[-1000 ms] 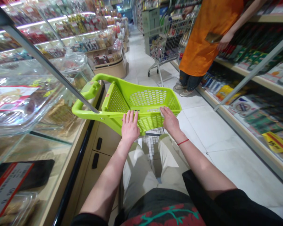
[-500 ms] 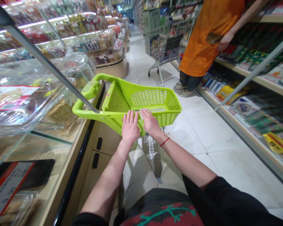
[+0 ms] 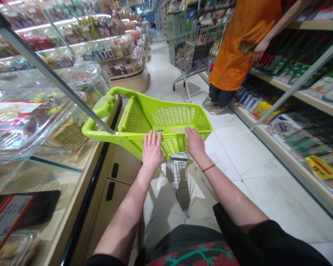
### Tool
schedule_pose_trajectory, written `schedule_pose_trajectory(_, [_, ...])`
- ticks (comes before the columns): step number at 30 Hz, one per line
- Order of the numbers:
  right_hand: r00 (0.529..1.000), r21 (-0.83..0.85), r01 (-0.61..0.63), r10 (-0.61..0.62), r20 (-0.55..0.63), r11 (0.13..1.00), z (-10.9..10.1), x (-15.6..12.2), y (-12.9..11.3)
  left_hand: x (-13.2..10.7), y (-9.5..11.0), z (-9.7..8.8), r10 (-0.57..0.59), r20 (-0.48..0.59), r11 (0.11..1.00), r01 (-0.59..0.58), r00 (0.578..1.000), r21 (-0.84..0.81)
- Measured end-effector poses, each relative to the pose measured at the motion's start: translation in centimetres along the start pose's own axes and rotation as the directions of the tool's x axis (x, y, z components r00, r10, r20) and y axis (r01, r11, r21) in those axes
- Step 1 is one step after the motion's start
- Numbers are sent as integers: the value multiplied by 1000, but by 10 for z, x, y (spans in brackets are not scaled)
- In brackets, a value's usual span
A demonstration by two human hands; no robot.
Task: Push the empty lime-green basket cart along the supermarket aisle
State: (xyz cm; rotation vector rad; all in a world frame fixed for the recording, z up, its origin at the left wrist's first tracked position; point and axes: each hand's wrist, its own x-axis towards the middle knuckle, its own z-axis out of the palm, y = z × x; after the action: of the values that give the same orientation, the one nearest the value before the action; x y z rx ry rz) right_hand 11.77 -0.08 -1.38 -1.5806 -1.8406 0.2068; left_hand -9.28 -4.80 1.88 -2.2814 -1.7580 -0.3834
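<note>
A lime-green plastic shopping basket [image 3: 172, 118] with perforated walls sits in front of me, its long curved handle [image 3: 100, 111] reaching to the left beside a glass counter. My left hand [image 3: 152, 149] lies on the basket's near rim, fingers spread and hooked over the edge. My right hand [image 3: 194, 143] grips the same rim further right, and a red string circles that wrist. The basket holds nothing I can see. Below it, a wire grid [image 3: 177, 171] partly shows above my beige trousers.
A glass display counter [image 3: 39, 118] of packaged food runs along the left. Goods shelves [image 3: 294, 85] line the right. A person in an orange apron [image 3: 242, 48] stands by them, and a loaded wire shopping cart [image 3: 194, 48] stands ahead on the white tile aisle floor [image 3: 255, 155].
My right hand has slid along the rim to the right, away from my left hand, after lying close to it half a second ago. My left hand and the basket stay nearly still.
</note>
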Motion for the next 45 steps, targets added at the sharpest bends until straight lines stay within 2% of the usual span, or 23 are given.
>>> schedule_pose_trajectory(2, [1000, 2, 20, -20, 18, 1000, 9, 0, -21, 0, 0, 0, 3, -9, 1000, -3, 1000, 1])
schedule_pose_trajectory(6, [985, 49, 148, -151, 78, 988, 23, 2, -65, 0, 1, 0, -1, -11, 1000, 1, 1000, -7])
schedule_pose_trajectory(9, [973, 78, 194, -202, 114, 978, 24, 3, -78, 0, 2, -1, -5, -16, 1000, 5, 1000, -10])
schedule_pose_trajectory(11, [966, 79, 216, -225, 127, 973, 20, 2, -72, 0, 2, -1, -5, -19, 1000, 4, 1000, -10])
schedule_pose_trajectory(13, [968, 61, 216, -222, 116, 974, 12, 1, -56, 0, 2, -2, -8, -20, 1000, 7, 1000, -10])
schedule_pose_trajectory(18, [996, -16, 78, -77, 36, 997, -10, 1, 5, 0, 1, -2, -6, -3, 1000, 6, 1000, -11])
schedule_pose_trajectory(20, [999, -38, 29, -28, 15, 999, -15, 2, 20, 0, 1, -2, -4, 4, 1000, 4, 1000, -6])
schedule_pose_trajectory(22, [1000, -57, -2, 2, -6, 998, -14, 3, 21, 1, 1, -2, -6, 6, 1000, 6, 1000, 0])
schedule_pose_trajectory(25, [1000, -60, 13, -15, -17, 998, -3, 3, 0, 1, 1, -1, -8, 6, 1000, 8, 1000, 4])
schedule_pose_trajectory(30, [985, -9, 166, -166, 48, 986, 17, 2, -49, 0, 0, 2, 2, -6, 1000, -2, 1000, 8])
schedule_pose_trajectory(33, [968, 13, 240, -241, 67, 971, 19, 2, -55, 0, 0, 2, 6, -9, 1000, -6, 1000, 12])
schedule_pose_trajectory(35, [964, 17, 253, -253, 79, 967, 18, 2, -48, 0, 0, 2, 5, -7, 1000, -4, 1000, 16])
schedule_pose_trajectory(38, [970, 13, 236, -236, 64, 972, 11, 2, -24, 0, 0, 0, -3, 3, 1000, 3, 1000, 19])
schedule_pose_trajectory(42, [989, -28, 145, -145, 16, 989, -6, -1, 15, 0, -1, 0, 1, 9, 1000, -2, 1000, 23])
schedule_pose_trajectory(45, [998, -65, 63, -64, -10, 996, -16, -3, 34, 0, -1, 2, 6, -3, 1000, -6, 1000, 27])
